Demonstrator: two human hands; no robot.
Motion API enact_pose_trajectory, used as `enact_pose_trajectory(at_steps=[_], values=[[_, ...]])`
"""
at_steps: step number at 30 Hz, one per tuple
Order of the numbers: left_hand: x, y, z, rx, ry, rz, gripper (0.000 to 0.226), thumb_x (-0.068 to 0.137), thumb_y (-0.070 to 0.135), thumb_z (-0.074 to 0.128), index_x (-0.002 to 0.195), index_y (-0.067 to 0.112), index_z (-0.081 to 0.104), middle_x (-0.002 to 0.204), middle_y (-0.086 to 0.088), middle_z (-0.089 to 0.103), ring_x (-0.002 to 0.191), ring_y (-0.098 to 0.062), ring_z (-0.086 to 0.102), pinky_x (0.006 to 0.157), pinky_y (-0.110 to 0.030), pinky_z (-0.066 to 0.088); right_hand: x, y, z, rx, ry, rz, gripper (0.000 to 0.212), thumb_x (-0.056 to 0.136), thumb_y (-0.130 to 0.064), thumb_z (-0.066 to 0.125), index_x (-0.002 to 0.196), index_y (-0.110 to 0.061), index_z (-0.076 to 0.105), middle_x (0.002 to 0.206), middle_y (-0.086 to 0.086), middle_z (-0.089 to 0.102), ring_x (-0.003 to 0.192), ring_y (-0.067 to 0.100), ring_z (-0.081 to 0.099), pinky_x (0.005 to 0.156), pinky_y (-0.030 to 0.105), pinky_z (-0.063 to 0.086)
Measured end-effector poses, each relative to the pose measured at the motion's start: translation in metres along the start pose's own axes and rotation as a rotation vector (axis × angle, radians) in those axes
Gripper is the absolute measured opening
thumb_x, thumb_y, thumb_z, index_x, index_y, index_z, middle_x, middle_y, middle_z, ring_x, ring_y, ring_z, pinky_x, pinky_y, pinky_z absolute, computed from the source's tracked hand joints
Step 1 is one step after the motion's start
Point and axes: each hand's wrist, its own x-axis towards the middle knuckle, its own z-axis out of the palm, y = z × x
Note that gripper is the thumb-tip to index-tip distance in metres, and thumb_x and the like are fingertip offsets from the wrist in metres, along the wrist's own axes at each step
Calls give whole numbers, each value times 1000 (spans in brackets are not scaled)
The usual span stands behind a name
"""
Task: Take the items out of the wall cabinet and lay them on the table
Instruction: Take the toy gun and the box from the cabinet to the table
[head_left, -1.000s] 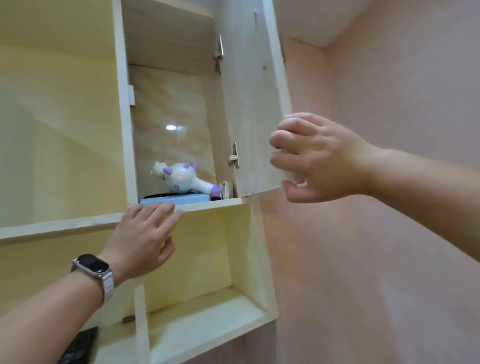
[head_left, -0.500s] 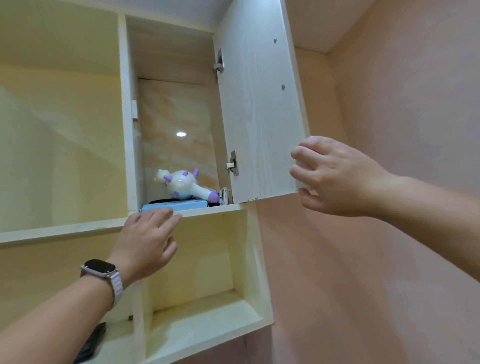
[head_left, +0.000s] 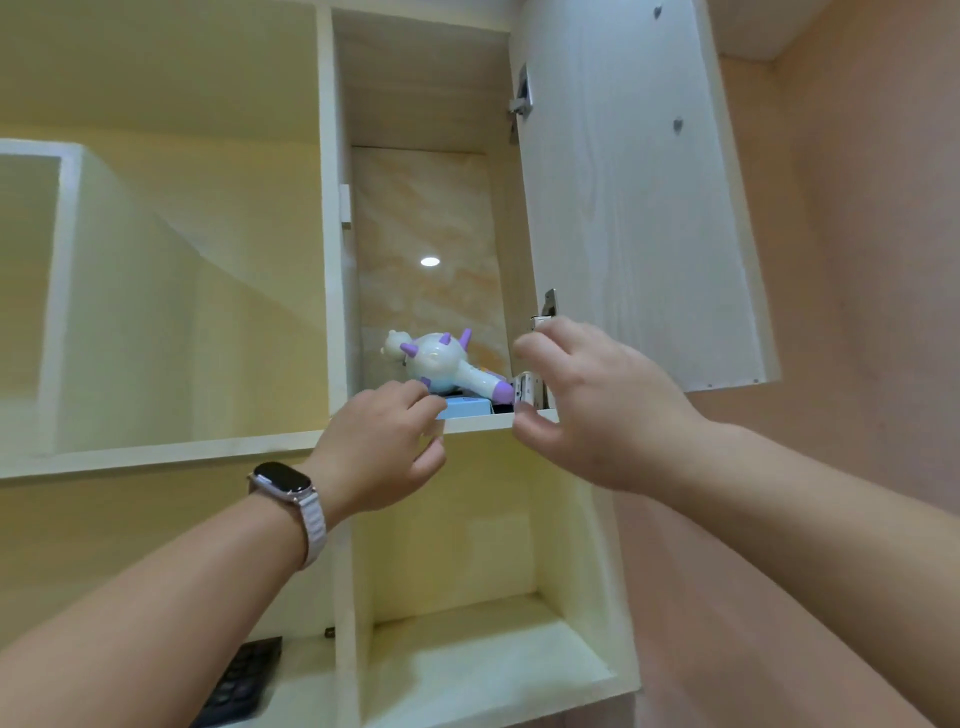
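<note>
The wall cabinet (head_left: 332, 218) stands open, its door (head_left: 634, 208) swung out to the right. Inside, a white toy with purple spikes (head_left: 441, 361) lies on a flat light-blue box (head_left: 467, 407) at the shelf's front edge. A small silvery item (head_left: 525, 391) stands at the right end of the shelf. My left hand (head_left: 384, 441), with a watch on its wrist, reaches the shelf edge, and its fingertips touch the blue box. My right hand (head_left: 587, 400) hovers with spread fingers in front of the shelf's right end, holding nothing.
Below the shelf is an open cubby (head_left: 467, 649). A dark keypad-like device (head_left: 239, 680) lies on the lower shelf at the left. Open yellow shelving (head_left: 156, 260) fills the left side, and a pink wall (head_left: 857, 312) rises at the right.
My right hand has let go of the door edge and moved left and down to the shelf's right end. My left hand has risen to the blue box. The door is wider open.
</note>
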Motion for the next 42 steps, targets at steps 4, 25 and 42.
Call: enact_pose_trajectory(at_steps=[4,25,42], values=[[18,-9,1,2,-45,-66,50,83,55,24,102,23,58,92,5,57,85,-20,55,63,-33,42,48,5,39,109,-179,114,43,90,-40,53,129,-23,47,122,-3,49,108,20,48,78,33,43],[16,-27,20,117,149,111,69,84,68,9,116,30,57,88,9,60,81,-16,59,56,-32,35,136,13,150,406,-423,331,77,71,-49,80,133,-30,37,117,2,36,84,17,50,78,30,38],[13,-28,15,-6,161,132,55,84,69,24,102,29,56,77,10,63,69,-18,61,49,-31,37,104,10,113,715,-39,453,48,73,-49,71,110,-35,44,76,-25,73,76,8,61,76,34,53]])
